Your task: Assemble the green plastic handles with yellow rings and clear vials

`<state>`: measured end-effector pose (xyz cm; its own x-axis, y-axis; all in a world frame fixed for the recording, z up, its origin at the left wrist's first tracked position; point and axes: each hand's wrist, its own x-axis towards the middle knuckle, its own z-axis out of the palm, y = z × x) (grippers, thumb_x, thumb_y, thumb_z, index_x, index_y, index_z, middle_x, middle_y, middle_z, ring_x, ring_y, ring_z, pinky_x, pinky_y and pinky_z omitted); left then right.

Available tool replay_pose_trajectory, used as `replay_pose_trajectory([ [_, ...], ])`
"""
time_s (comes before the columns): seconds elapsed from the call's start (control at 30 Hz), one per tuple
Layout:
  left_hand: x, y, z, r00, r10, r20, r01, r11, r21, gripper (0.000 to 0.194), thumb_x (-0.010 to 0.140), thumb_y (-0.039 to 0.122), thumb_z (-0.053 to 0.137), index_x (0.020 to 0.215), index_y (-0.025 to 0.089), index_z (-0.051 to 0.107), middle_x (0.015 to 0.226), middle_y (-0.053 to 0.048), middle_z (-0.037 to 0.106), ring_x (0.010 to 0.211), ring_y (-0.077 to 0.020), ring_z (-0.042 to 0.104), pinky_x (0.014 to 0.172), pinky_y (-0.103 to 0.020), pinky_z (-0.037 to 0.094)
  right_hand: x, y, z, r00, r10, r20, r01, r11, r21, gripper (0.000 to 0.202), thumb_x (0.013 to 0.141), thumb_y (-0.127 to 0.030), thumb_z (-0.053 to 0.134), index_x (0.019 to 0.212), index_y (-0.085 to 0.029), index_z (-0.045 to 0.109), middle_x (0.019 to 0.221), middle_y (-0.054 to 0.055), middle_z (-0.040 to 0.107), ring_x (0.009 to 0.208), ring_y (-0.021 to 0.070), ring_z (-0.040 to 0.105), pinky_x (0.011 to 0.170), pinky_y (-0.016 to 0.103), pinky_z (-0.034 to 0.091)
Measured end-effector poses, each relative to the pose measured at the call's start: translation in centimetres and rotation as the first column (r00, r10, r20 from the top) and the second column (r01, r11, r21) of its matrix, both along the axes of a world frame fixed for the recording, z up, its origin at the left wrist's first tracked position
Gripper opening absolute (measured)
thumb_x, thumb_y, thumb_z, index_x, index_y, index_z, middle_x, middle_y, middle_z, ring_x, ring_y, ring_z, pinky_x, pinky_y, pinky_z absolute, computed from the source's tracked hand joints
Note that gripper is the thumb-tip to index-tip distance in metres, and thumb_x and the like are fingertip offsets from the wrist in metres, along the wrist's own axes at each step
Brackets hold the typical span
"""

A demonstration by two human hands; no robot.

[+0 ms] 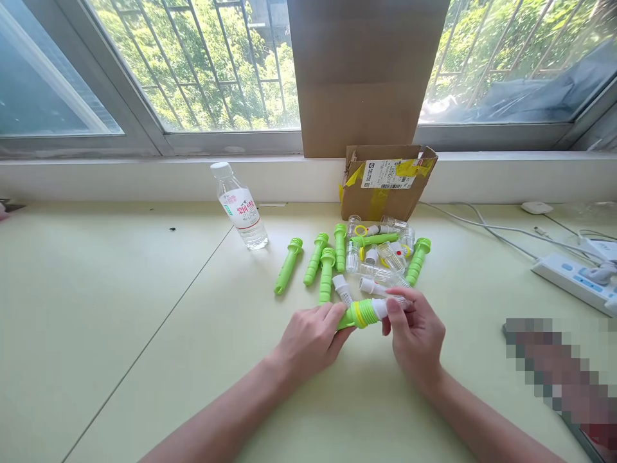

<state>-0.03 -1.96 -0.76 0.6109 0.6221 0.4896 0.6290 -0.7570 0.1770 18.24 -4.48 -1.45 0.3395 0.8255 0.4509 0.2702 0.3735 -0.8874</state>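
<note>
My left hand (311,331) is wrapped round a green plastic handle (369,312), tilted slightly up to the right, with ridges and a yellow ring (359,315) at its wide end. A white plastic piece (380,308) sits in that end. My right hand (418,337) pinches the white piece's far part, which the fingers partly hide. Just beyond my hands lie another white ribbed piece (343,289), a second white piece (371,286) and several green handles, one of them (326,276) right behind my left hand.
Clear plastic tubes (391,257) lie piled before a cardboard box (378,202). A water bottle (243,209) stands left of the green handles. On the right are a white power strip (569,280) with cables and a blurred-out flat object (559,379).
</note>
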Motion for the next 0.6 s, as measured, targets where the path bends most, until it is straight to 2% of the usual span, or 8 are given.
replay_pose_trajectory([
  [0.13, 0.4, -0.2, 0.2, 0.994, -0.055, 0.096, 0.063, 0.994, -0.091, 0.013, 0.096, 0.03, 0.037, 0.094, 0.019, 0.043, 0.066, 0.001, 0.053, 0.049, -0.0135, 0.047, 0.046, -0.024, 0.031, -0.2, -0.7, -0.5, 0.991, 0.076, 0.112, -0.094, 0.981, 0.171, 0.043, 0.093, -0.031, 0.042, 0.135, -0.021, 0.044, 0.063, -0.003, 0.057, 0.048, 0.0129, 0.055, 0.047, 0.029, 0.049],
  [0.2, 0.3, -0.1, 0.2, 0.989, -0.053, 0.139, 0.071, 0.989, -0.133, 0.01, 0.095, 0.029, 0.037, 0.093, 0.019, 0.041, 0.063, 0.003, 0.048, 0.047, -0.0128, 0.042, 0.045, -0.024, 0.028, -0.2, -0.6, -0.4, 0.986, 0.079, 0.148, -0.118, 0.954, 0.275, 0.047, 0.094, -0.03, 0.037, 0.141, -0.022, 0.037, 0.076, 0.001, 0.059, 0.057, 0.0144, 0.058, 0.052, 0.032, 0.05],
  [0.3, 0.1, 0.0, 0.4, 0.979, -0.014, 0.206, 0.06, 0.975, -0.215, 0.007, 0.094, 0.026, 0.038, 0.09, 0.021, 0.037, 0.059, 0.007, 0.039, 0.044, -0.0114, 0.033, 0.044, -0.023, 0.024, 0.3, 0.2, -0.1, 0.985, 0.0, 0.173, -0.066, 0.923, 0.378, 0.046, 0.093, -0.024, 0.035, 0.139, -0.026, 0.038, 0.103, 0.008, 0.058, 0.082, 0.0196, 0.061, 0.06, 0.035, 0.052],
  [0.37, 0.1, 0.0, 0.6, 0.968, 0.023, 0.251, 0.048, 0.961, -0.274, 0.008, 0.094, 0.025, 0.037, 0.087, 0.022, 0.035, 0.057, 0.008, 0.034, 0.044, -0.011, 0.029, 0.045, -0.023, 0.022, 0.8, 0.9, 0.3, 0.956, -0.155, 0.248, 0.054, 0.927, 0.372, 0.046, 0.089, -0.019, 0.044, 0.134, -0.028, 0.042, 0.108, 0.008, 0.054, 0.097, 0.023, 0.058, 0.074, 0.041, 0.052],
  [0.4, 0.0, 0.0, 0.7, 0.961, 0.043, 0.273, 0.042, 0.953, -0.3, 0.008, 0.094, 0.024, 0.036, 0.087, 0.022, 0.034, 0.057, 0.008, 0.032, 0.044, -0.0109, 0.027, 0.045, -0.023, 0.021, 1.0, 1.2, 0.4, 0.916, -0.255, 0.311, 0.133, 0.922, 0.364, 0.046, 0.086, -0.018, 0.049, 0.131, -0.027, 0.045, 0.109, 0.009, 0.053, 0.101, 0.0244, 0.055, 0.082, 0.045, 0.05],
  [0.47, 0.0, 0.0, 0.8, 0.946, 0.078, 0.314, 0.035, 0.939, -0.341, 0.009, 0.094, 0.024, 0.035, 0.085, 0.023, 0.032, 0.057, 0.009, 0.03, 0.045, -0.0109, 0.026, 0.046, -0.023, 0.021, 1.4, 1.7, 0.3, 0.806, -0.37, 0.463, 0.263, 0.923, 0.279, 0.042, 0.083, -0.017, 0.049, 0.125, -0.025, 0.05, 0.111, 0.011, 0.05, 0.111, 0.0297, 0.049, 0.091, 0.054, 0.042],
  [0.53, 0.0, 0.0, 0.8, 0.932, 0.097, 0.348, 0.039, 0.931, -0.363, 0.011, 0.094, 0.024, 0.035, 0.084, 0.023, 0.031, 0.057, 0.008, 0.03, 0.046, -0.0108, 0.026, 0.046, -0.023, 0.021, 1.7, 2.0, 0.0, 0.732, -0.388, 0.559, 0.375, 0.916, 0.145, 0.042, 0.081, -0.013, 0.044, 0.121, -0.025, 0.052, 0.115, 0.013, 0.046, 0.114, 0.0342, 0.045, 0.09, 0.061, 0.038],
  [0.6, 0.0, 0.1, 0.8, 0.924, 0.101, 0.369, 0.048, 0.927, -0.372, 0.012, 0.094, 0.025, 0.034, 0.083, 0.023, 0.03, 0.057, 0.008, 0.031, 0.046, -0.0106, 0.027, 0.047, -0.023, 0.022, 1.8, 2.1, -0.5, 0.702, -0.339, 0.626, 0.411, 0.911, 0.033, 0.049, 0.076, -0.009, 0.042, 0.12, -0.024, 0.053, 0.117, 0.014, 0.043, 0.113, 0.0365, 0.045, 0.086, 0.063, 0.038],
])
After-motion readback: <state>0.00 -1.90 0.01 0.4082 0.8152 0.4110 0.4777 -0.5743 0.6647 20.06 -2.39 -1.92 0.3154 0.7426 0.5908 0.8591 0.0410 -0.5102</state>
